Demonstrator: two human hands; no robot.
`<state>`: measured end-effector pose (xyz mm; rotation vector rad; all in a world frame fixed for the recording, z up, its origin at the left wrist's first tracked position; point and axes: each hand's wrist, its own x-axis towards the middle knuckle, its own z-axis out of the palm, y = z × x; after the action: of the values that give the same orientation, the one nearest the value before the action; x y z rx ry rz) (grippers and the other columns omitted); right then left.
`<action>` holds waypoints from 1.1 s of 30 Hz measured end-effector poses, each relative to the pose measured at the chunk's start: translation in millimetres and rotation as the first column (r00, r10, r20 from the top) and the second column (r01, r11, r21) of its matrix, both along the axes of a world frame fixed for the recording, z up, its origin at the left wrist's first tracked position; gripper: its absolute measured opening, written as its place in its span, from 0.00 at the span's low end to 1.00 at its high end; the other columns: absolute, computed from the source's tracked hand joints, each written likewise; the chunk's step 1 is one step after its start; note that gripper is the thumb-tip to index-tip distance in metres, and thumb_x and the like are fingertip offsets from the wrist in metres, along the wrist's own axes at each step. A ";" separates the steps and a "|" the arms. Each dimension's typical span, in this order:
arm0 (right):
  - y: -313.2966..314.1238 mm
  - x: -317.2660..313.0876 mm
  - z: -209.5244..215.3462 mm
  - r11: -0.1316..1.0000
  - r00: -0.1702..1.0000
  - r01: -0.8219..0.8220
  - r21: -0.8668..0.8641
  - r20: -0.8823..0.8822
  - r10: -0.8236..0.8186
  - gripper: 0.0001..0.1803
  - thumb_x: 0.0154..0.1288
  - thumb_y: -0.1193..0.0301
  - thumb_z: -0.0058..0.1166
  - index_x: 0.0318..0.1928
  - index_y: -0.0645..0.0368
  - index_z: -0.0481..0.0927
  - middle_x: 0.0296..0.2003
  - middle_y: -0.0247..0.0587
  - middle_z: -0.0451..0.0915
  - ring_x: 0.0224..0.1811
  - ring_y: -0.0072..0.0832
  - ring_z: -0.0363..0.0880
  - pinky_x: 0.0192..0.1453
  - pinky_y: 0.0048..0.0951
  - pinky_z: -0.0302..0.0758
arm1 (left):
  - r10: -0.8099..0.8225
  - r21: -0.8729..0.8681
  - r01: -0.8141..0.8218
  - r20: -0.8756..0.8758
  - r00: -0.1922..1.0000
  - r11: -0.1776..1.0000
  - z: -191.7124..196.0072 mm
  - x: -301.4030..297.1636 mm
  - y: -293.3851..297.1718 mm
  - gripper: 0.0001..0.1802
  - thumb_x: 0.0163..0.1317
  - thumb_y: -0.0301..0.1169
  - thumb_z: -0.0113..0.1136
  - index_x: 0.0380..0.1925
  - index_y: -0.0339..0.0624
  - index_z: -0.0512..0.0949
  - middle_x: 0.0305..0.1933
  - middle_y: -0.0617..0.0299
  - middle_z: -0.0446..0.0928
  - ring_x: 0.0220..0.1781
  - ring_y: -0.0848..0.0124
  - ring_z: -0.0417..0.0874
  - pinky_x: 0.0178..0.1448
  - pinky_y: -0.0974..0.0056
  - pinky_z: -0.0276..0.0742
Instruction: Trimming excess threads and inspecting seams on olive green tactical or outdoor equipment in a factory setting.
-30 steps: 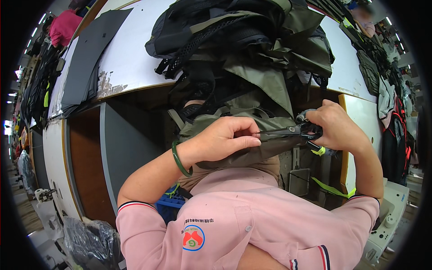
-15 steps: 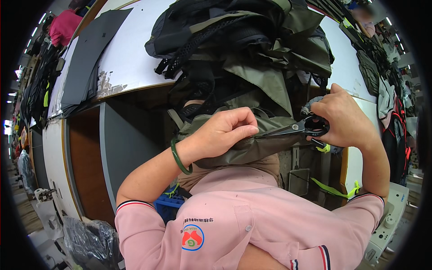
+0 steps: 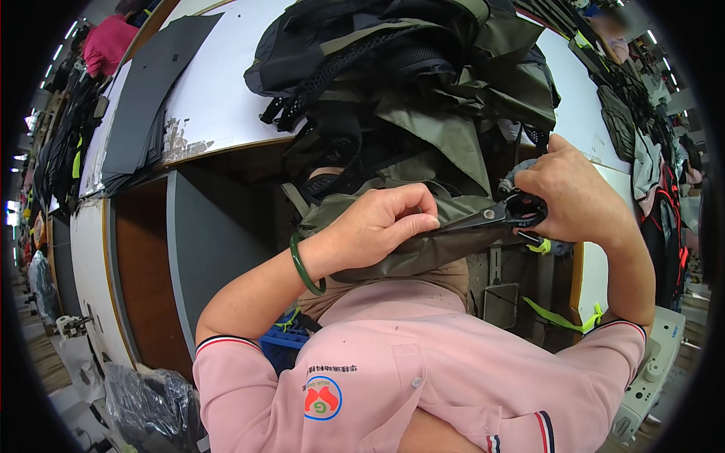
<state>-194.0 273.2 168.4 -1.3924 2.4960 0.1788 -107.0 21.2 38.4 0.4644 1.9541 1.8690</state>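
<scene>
Olive-green fabric (image 3: 404, 260) lies over my lap and runs up to the table's front edge. My left hand (image 3: 385, 223) pinches its upper edge between thumb and fingers; a green bangle (image 3: 296, 264) circles that wrist. In my right hand (image 3: 566, 192) is a pair of black-handled scissors (image 3: 489, 214), with fingers in the loops. Their blades point left along the fabric toward my left fingertips, and the tips are hidden at the fabric there. The blades look nearly closed together.
A heap of black and olive bags (image 3: 408, 60) covers the middle of the white table (image 3: 219, 106). Dark flat sheets (image 3: 155, 90) lie at its left. Below are grey and brown shelf partitions (image 3: 215, 249). A blue basket (image 3: 283, 347) stands low left; a sewing machine (image 3: 653, 370) is at right.
My left hand has shifted slightly right along the fabric edge. The scissors and my right hand have moved a little left, and the blades have drawn closer together.
</scene>
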 end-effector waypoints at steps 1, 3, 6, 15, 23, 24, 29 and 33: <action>0.2 -0.2 -0.7 1.000 1.000 -0.001 0.000 0.001 0.001 0.17 0.44 0.62 0.67 0.19 0.58 0.73 0.15 0.44 0.73 0.23 0.46 0.74 0.44 0.37 0.67 | -0.001 0.005 0.001 -0.017 1.000 1.000 -0.7 0.8 0.5 0.07 0.72 0.31 0.57 0.36 0.38 0.76 0.31 0.72 0.71 0.33 0.83 0.67 0.38 0.74 0.67; 1.6 -0.6 -2.4 0.999 0.999 -0.032 -0.031 -0.023 0.031 0.17 0.42 0.62 0.67 0.19 0.58 0.72 0.14 0.43 0.72 0.23 0.45 0.74 0.44 0.36 0.67 | -0.003 0.010 0.003 -0.034 0.999 1.000 -2.9 2.1 1.9 0.08 0.72 0.31 0.57 0.36 0.38 0.76 0.31 0.72 0.72 0.33 0.83 0.67 0.38 0.74 0.67; 3.4 -0.7 -5.0 0.998 0.999 -0.042 -0.048 -0.034 0.040 0.17 0.42 0.63 0.67 0.18 0.58 0.71 0.14 0.43 0.72 0.22 0.45 0.74 0.44 0.36 0.67 | 0.015 0.028 -0.014 -0.026 1.000 0.999 -6.1 3.0 3.3 0.08 0.70 0.32 0.58 0.36 0.38 0.75 0.28 0.66 0.74 0.31 0.77 0.70 0.38 0.69 0.70; 9.4 1.0 -6.5 0.998 0.999 0.032 -0.053 0.040 -0.030 0.18 0.41 0.62 0.71 0.22 0.58 0.74 0.16 0.41 0.73 0.25 0.43 0.73 0.43 0.36 0.67 | -0.007 0.125 -0.005 0.099 0.995 0.992 -5.8 4.2 4.2 0.09 0.72 0.32 0.55 0.35 0.39 0.74 0.29 0.67 0.76 0.29 0.81 0.76 0.36 0.72 0.73; -9.0 35.1 -52.0 0.846 0.922 0.202 -0.493 0.386 0.004 0.22 0.41 0.65 0.77 0.28 0.57 0.73 0.22 0.39 0.73 0.28 0.42 0.71 0.35 0.37 0.69 | 0.101 0.189 -0.125 0.131 0.986 0.974 -12.5 -2.1 -10.8 0.14 0.77 0.35 0.48 0.34 0.38 0.73 0.32 0.63 0.80 0.33 0.78 0.78 0.40 0.71 0.76; -12.8 35.7 -59.9 0.849 0.933 0.180 -0.496 0.360 0.012 0.22 0.42 0.67 0.77 0.28 0.58 0.72 0.22 0.39 0.73 0.28 0.43 0.71 0.35 0.37 0.69 | 0.221 0.177 -0.207 -0.067 0.973 0.962 -13.7 -4.2 -15.7 0.17 0.76 0.37 0.50 0.32 0.36 0.76 0.29 0.66 0.79 0.33 0.78 0.77 0.39 0.70 0.75; -9.5 29.8 -70.8 0.798 0.917 0.284 -0.531 0.393 -0.065 0.20 0.46 0.70 0.76 0.28 0.60 0.72 0.22 0.41 0.72 0.27 0.41 0.70 0.34 0.35 0.68 | 0.247 -0.214 -0.351 -0.397 0.884 0.912 0.2 7.2 -63.3 0.06 0.63 0.30 0.64 0.32 0.40 0.80 0.32 0.62 0.79 0.37 0.71 0.78 0.47 0.67 0.71; 5.0 29.0 -74.6 0.756 0.869 0.406 -0.513 0.471 -0.148 0.20 0.48 0.70 0.75 0.30 0.62 0.73 0.23 0.43 0.70 0.24 0.37 0.65 0.28 0.33 0.65 | -0.062 -0.468 -0.228 -0.526 0.848 0.854 -13.6 28.6 -70.8 0.09 0.53 0.32 0.72 0.32 0.44 0.81 0.34 0.64 0.78 0.40 0.62 0.76 0.49 0.60 0.71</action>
<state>-165.0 278.1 93.8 -1.0437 2.4344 -0.9563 -78.4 -49.6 24.7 0.7847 2.7645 1.2342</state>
